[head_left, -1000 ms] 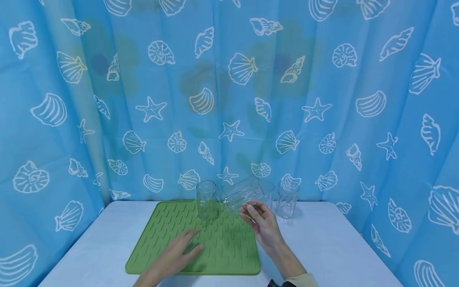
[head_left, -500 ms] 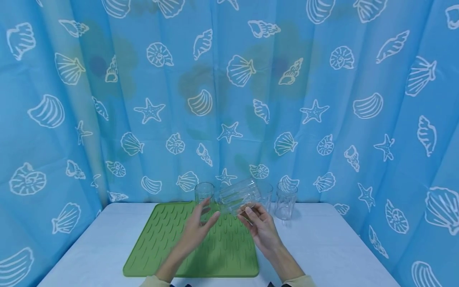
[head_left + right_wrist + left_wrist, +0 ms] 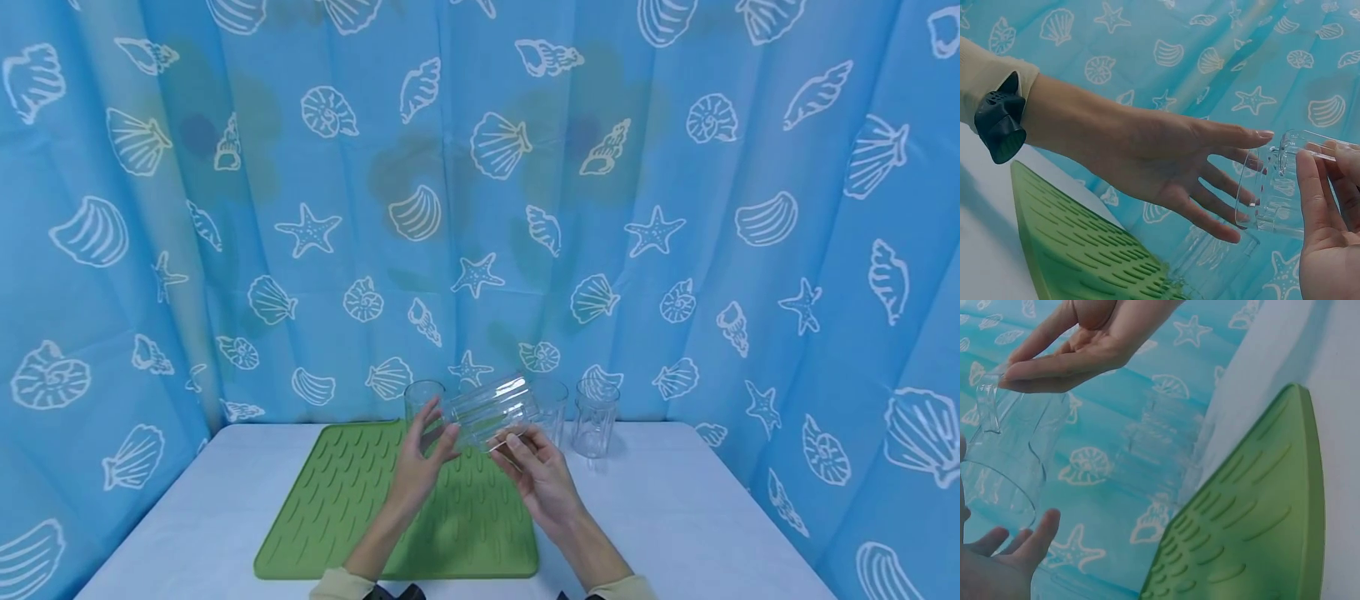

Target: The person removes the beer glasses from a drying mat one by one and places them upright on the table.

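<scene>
A clear glass mug (image 3: 491, 408) is tilted nearly sideways above the green mat (image 3: 337, 517). My right hand (image 3: 543, 479) pinches its handle between thumb and fingers; the right wrist view shows the handle (image 3: 1319, 145) at the fingertips. My left hand (image 3: 416, 467) has its fingers spread about the mug's open end, and the left wrist view shows those fingers (image 3: 1038, 540) close to the rim. Whether they touch the glass I cannot tell. Behind my left hand stands an upright drinking glass (image 3: 423, 390) on the mat's far part, partly hidden.
Two more clear glasses stand upright at the back right, one (image 3: 553, 408) partly behind the held mug and another (image 3: 596, 421) beside it. The mat lies on a white table (image 3: 660, 517). A blue shell-print curtain (image 3: 480, 208) hangs behind.
My left hand has risen from low over the mat to the mug's open end. The mug, held in my right hand, has shifted slightly left and stays tilted.
</scene>
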`<state>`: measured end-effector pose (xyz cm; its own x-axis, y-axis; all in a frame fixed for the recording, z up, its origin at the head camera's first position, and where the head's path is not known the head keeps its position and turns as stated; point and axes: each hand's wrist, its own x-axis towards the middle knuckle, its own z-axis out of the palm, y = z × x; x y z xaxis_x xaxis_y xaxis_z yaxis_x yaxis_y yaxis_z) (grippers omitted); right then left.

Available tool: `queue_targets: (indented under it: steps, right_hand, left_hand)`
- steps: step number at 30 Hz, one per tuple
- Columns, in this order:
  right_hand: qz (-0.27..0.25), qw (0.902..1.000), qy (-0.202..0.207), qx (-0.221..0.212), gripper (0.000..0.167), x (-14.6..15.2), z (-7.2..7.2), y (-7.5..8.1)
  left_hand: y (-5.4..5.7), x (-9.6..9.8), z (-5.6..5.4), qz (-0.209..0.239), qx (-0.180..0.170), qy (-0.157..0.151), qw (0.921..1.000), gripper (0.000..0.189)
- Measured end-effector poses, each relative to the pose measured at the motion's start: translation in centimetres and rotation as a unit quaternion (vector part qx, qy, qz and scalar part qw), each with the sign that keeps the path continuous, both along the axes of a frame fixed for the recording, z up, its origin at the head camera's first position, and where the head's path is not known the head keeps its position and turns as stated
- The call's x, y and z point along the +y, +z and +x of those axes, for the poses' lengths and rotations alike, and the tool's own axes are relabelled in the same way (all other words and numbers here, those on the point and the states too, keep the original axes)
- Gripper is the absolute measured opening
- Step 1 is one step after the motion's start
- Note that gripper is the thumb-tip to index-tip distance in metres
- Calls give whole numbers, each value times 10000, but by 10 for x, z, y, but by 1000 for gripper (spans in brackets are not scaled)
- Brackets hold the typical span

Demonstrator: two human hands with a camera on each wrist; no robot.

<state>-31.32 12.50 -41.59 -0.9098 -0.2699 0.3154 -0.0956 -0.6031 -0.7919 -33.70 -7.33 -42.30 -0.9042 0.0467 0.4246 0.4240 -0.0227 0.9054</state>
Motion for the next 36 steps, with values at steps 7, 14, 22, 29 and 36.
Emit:
queue_targets:
  steps: [7, 14, 22, 29, 36]
  right_hand:
    - [115, 9999, 20, 5, 13, -3, 0, -2]
    - [112, 9997, -3, -202, 11, -2, 1, 1]
    - [731, 9968, -326, -56, 10, 2, 1, 5]
    - [2030, 9742, -984, 46, 30, 10, -1, 12]
    - [2644, 9530, -1435, 341, 30, 23, -2, 18]
  left_hand:
    - [0, -2, 1, 107, 8, -161, 9998, 67]
    - [1, 0, -1, 204, 133, -61, 9997, 64]
    - [3, 0, 0, 183, 286, -82, 9994, 65]
    - [7, 0, 3, -77, 277, 243, 9993, 63]
    - [13, -1, 5, -192, 235, 553, 9980, 59]
